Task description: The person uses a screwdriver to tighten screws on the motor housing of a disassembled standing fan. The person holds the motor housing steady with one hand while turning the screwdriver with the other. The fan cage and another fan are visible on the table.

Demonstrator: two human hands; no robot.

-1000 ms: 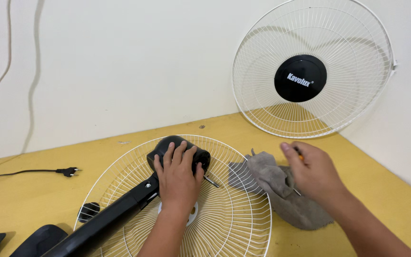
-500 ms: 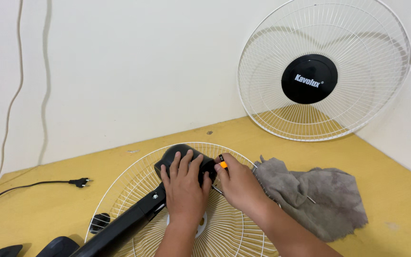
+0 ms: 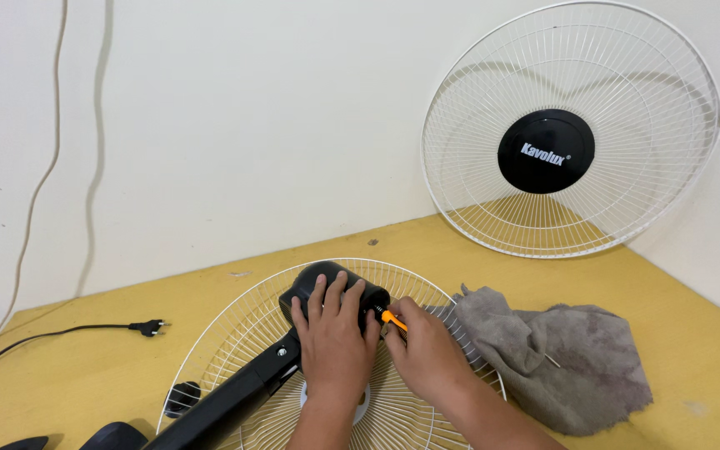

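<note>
The front grille (image 3: 572,129) is already off; the motor (image 3: 327,292) is gripped by left hand (image 3: 335,337), a screwdriver (image 3: 392,319) pinched by right hand (image 3: 428,354) fingers

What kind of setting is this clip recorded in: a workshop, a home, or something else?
Probably a plain room at home or a small repair spot, not a fitted workshop: a bare white wall, a yellow table, a fan grille leaning on the wall, and a grey rag.
</note>
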